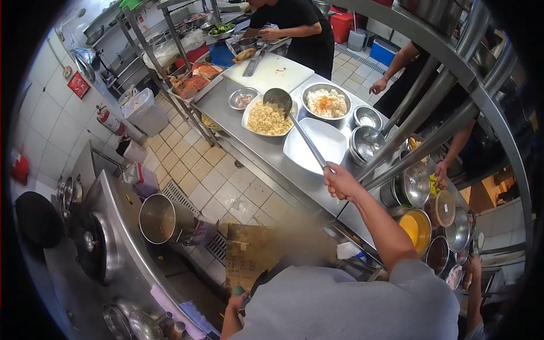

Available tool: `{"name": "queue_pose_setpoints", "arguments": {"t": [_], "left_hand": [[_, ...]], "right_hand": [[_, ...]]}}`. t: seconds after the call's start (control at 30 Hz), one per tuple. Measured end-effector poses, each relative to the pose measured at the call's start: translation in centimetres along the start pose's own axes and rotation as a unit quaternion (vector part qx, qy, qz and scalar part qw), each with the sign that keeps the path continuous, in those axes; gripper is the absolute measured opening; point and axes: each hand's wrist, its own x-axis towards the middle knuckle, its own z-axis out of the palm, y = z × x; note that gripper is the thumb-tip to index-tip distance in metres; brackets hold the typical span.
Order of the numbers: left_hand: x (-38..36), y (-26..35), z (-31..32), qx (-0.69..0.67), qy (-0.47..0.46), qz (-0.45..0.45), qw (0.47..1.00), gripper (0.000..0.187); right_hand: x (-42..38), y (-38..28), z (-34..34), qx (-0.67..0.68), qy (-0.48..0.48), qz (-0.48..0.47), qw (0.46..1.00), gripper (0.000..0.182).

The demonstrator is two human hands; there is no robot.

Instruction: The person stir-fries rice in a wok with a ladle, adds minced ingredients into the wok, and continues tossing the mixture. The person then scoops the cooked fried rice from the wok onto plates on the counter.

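My right hand (341, 182) is closed round the handle end of a long metal ladle (309, 140). The ladle's scoop (277, 98) rests at the edge of some fried rice (266, 120) in a white bowl (246, 123). Under the ladle's handle lies a large white dish (324, 141). Beside these stands a metal bowl (304, 106) of white rice topped with orange bits. A small metal bowl (232, 102) holds chopped pieces. Low in the view, my left hand (235, 305) is closed round a small green thing, mostly hidden by the grey shirt.
A cutting board (294, 72) with a cleaver (254, 64) lies at the counter's far end, where a person in black works. Other people's hands show at the right, near stacked metal bowls (367, 141). Steel rack posts (411, 147) cross there. A deep pot (160, 218) stands left.
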Motion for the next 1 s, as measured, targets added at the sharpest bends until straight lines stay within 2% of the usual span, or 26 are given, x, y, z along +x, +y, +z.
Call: {"name": "queue_pose_setpoints", "arguments": {"t": [0.03,0.13,0.17,0.23,0.33,0.37,0.47,0.5,0.63,0.67,0.73,0.8,0.87,0.93,1.0], "left_hand": [[-1.0,1.3,-0.3,-0.054,-0.008,-0.016,0.998,0.049],[0.5,0.3,-0.5,-0.098,-0.029,-0.026,0.994,0.044],[0.6,0.0,-0.5,-0.098,-0.028,-0.026,0.994,0.044],[-1.9,3.7,-0.7,-0.037,0.009,-0.033,0.999,0.043],[-2.0,4.1,-0.8,-0.047,0.001,-0.041,0.998,0.044],[-1.4,3.6,-0.7,-0.048,0.002,-0.039,0.998,0.044],[0.0,2.0,-0.9,-0.003,0.03,-0.027,0.999,0.042],[-0.2,2.0,-1.0,-0.018,0.02,-0.028,0.999,0.042],[-2.2,2.4,-1.7,-0.048,0.005,-0.043,0.998,0.045],[-1.4,1.1,-1.8,-0.051,0.006,-0.043,0.998,0.045],[-0.3,-1.6,-2.0,-0.081,-0.006,-0.014,0.997,0.051],[0.3,-3.1,-2.2,-0.071,0.0,-0.023,0.997,0.053],[0.8,-4.3,-2.3,-0.063,0.007,-0.032,0.997,0.055],[1.2,-5.1,-2.3,0.001,0.047,-0.019,0.999,0.054],[1.2,-5.7,-2.3,-0.022,0.064,-0.025,0.997,0.05]], "right_hand": [[-0.2,-0.2,-0.2,0.009,-0.008,-0.003,1.0,0.033],[0.4,0.3,-0.3,0.034,-0.006,0.001,0.999,0.037],[0.3,1.1,0.5,0.031,-0.008,0.002,0.999,0.039],[-0.2,1.4,1.0,0.04,0.001,0.027,0.999,0.04],[-0.2,0.5,0.8,0.087,-0.021,0.008,0.996,0.035],[-0.1,1.1,2.0,0.061,0.009,0.011,0.998,0.029],[-0.1,0.9,1.5,0.092,-0.014,0.036,0.995,0.027],[0.1,0.7,0.9,0.127,-0.043,0.011,0.991,0.019],[0.3,0.5,0.9,0.224,-0.047,-0.002,0.973,0.008],[0.2,0.1,0.8,0.222,-0.049,-0.002,0.974,0.008],[-0.1,-0.4,0.3,0.301,-0.088,-0.007,0.95,0.008],[0.0,-0.8,0.2,0.305,-0.101,-0.017,0.947,0.011],[-0.1,-1.5,0.6,0.367,-0.107,-0.023,0.924,0.021],[-0.6,-2.5,2.0,0.355,-0.104,-0.024,0.929,0.024],[-1.6,-3.2,3.7,0.32,-0.126,-0.023,0.939,0.019]]}}
